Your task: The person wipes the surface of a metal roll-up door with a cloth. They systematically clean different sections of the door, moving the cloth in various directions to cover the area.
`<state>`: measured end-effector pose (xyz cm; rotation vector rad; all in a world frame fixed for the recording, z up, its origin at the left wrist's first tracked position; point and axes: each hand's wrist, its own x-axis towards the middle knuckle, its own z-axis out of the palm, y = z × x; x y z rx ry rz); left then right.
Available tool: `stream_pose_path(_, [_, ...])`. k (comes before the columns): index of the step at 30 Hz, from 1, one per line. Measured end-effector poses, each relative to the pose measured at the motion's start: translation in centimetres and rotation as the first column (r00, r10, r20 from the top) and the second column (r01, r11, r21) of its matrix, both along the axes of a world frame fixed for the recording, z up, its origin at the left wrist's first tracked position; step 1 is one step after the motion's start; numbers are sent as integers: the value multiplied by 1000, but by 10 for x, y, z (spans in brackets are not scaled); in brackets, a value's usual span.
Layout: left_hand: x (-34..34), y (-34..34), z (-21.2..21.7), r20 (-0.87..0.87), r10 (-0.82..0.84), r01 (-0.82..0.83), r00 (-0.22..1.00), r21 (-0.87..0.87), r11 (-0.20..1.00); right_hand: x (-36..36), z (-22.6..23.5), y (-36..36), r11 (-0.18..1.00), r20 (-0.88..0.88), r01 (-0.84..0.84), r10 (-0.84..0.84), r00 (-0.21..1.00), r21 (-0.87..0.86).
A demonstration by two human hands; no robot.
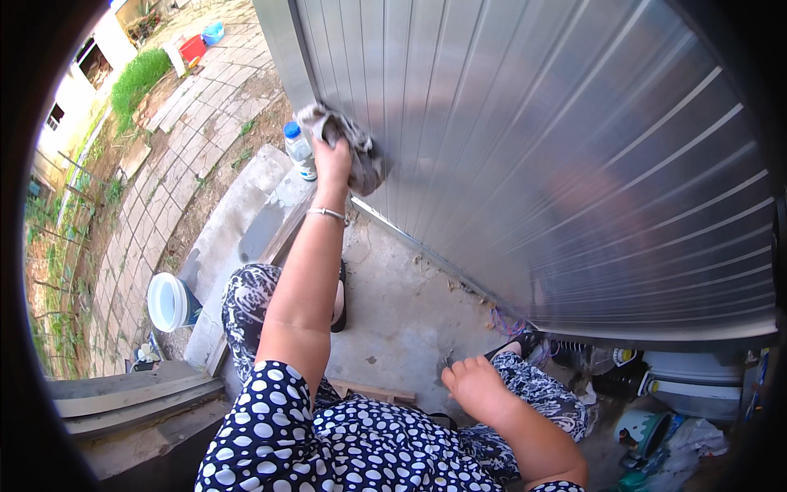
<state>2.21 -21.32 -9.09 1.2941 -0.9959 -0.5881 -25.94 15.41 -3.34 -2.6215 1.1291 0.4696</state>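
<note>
My left hand (332, 160) stretches far forward, its fingers closed on a crumpled grey and white rag (366, 164). The rag lies against the lower left edge of a shiny, ribbed metal door panel (459, 148). Just left of the rag, a clear plastic bottle (300, 154) with a blue cap stands on the concrete step. My right hand (478, 389) is loosely curled into a fist above my right knee, away from the panel, and nothing shows in it.
A white bucket (168, 302) is beside the concrete ledge (238, 213) at left. Buckets and plastic bags (697, 439) crowd the lower right, under the panel. A red basin (193, 47) sits on the far paving. A window-like frame (135, 398) edges the lower left.
</note>
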Motion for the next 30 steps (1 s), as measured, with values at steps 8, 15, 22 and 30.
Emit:
stream_pose_path(8, [-5, 8, -147, -273, -1, 72, 962, 251, 965, 8, 5, -9, 1000, 109, -7, 6, 994, 11])
stream_pose_path(15, [-18, 24, -207, -703, 129, 297, 699, 450, 842, 5, -3, -10, 1000, 144, 5, -8, 990, 22])
stream_pose_path(22, [-30, 38, -229, -852, 220, 480, 475, 461, 746, 0, 2, -14, 999, 136, 32, -34, 990, 21])
stream_pose_path(30, [-65, 56, -101, -701, -71, 315, 709, 225, 922, -8, -3, -4, 998, 22, 61, -62, 998, 30])
